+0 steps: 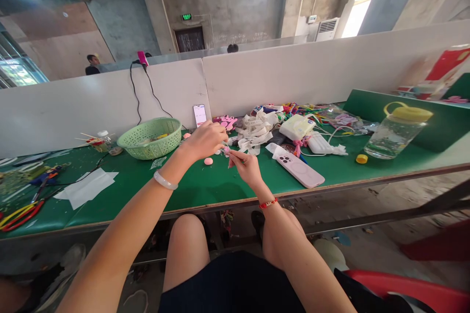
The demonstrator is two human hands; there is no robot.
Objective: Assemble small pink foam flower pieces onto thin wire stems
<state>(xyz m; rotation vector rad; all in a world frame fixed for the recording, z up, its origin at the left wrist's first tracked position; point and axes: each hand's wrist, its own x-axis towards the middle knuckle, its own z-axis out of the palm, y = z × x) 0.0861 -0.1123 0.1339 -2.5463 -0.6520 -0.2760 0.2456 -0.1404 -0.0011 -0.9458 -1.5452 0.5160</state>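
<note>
1. The basket [149,138] sits toward the back of the desk [198,190], left of middle.
2. A phone [199,115] stands at the back edge against the partition [110,102], just right of the basket.
3. The pliers [22,217] lie at the front left corner, with the paper [86,187] to their right.
4. The left hand [203,141] and right hand [246,166] are over the middle, with the ball [208,161] on the desk just below the left hand.
5. The ribbons [255,129] lie at the back, behind the right hand.
6. A second phone [299,168] lies near the front edge, right of the hands.
7. The bottle [398,134] stands at the right end, with a cap [362,158] just left of it.
</note>
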